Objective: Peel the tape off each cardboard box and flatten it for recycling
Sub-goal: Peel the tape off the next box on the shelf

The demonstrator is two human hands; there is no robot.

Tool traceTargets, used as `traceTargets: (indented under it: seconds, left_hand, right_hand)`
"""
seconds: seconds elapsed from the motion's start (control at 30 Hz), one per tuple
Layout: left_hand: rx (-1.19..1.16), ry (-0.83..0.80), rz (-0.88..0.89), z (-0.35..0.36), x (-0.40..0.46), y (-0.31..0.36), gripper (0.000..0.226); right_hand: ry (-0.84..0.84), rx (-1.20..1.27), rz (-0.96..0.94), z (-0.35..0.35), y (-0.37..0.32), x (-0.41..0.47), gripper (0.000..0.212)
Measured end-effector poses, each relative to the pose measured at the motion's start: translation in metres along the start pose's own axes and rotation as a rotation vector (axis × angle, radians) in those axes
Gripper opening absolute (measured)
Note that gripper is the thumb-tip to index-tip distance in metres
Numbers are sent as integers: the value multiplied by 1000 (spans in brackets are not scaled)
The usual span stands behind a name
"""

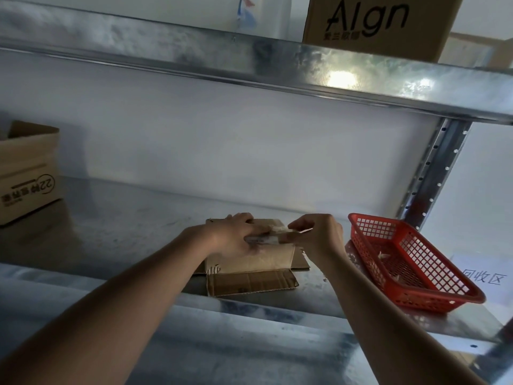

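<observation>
A flattened cardboard box [249, 262] lies on the lower shelf [125, 226], near its front edge and about mid-width. The left hand [236, 234] rests on the box's left part; the right hand [316, 234] is over its right edge, and a strip of tape [263, 239] stretches between the two hands above the cardboard. Just right of the box sits a plastic basket [410, 259], also on the lower shelf, with small scraps [384, 254] lying in it. Right of the basket, a paper sign [483, 276] lies on the shelf. Far to the left stands an open box [27, 173]. On the upper shelf [249, 62], at the right, stands another box [374, 23]. An upright post [433, 168] rises behind the basket.
</observation>
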State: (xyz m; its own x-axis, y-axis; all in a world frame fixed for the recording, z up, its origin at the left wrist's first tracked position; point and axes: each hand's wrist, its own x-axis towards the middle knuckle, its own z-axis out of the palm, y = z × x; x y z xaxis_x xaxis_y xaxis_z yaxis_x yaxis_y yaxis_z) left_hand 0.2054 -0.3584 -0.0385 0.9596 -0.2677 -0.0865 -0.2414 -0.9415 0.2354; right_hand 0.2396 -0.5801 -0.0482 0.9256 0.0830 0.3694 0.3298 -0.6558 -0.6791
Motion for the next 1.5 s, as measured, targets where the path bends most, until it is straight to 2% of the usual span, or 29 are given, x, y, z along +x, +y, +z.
traceTargets:
  seconds: [0.2,0.33,0.4,0.43,0.57,0.7,0.87,0.93,1.07,1.17,1.33,1.4,1.5]
  left_hand:
    - [2,-40,0,3,3,-3,56]
    - [-1,-74,11,5,1,-5,56]
    - [5,-87,14,4,1,-4,55]
    - [8,-89,12,3,0,-4,55]
    - [19,-68,-11,5,-2,-2,53]
    - [18,-58,-43,7,-5,-1,53]
    - [-10,-50,-27,5,-9,2,53]
    - [-15,-38,-27,5,-10,3,53]
    - [-37,-45,-36,4,-11,4,53]
    - [-48,-35,-37,6,-10,2,55]
    - [-138,-7,-24,9,-6,-4,61]
    - [-174,-6,-22,9,-5,-6,58]
    - [-222,-16,-11,8,-4,-7,55]
  right_hand:
    - [-78,-37,-25,-3,-2,7,7]
    - [80,128,77,-11,-5,16,5]
    - [87,137,18,-14,-8,18,20]
    - [69,141,-15,-15,-8,18,26]
    - [-53,12,-86,-6,-6,15,18]
    - [-249,-98,-139,1,-4,11,36]
    - [-146,-121,-171,-3,-1,14,25]
    - [-137,-105,-177,-2,-1,15,27]
    - [-288,-186,-213,3,-3,18,38]
    - [-312,-200,-221,3,-1,17,31]
    - [-126,-114,-144,12,5,14,6]
    - [-70,6,-47,17,9,14,11]
    - [-8,361,230,20,16,12,18]
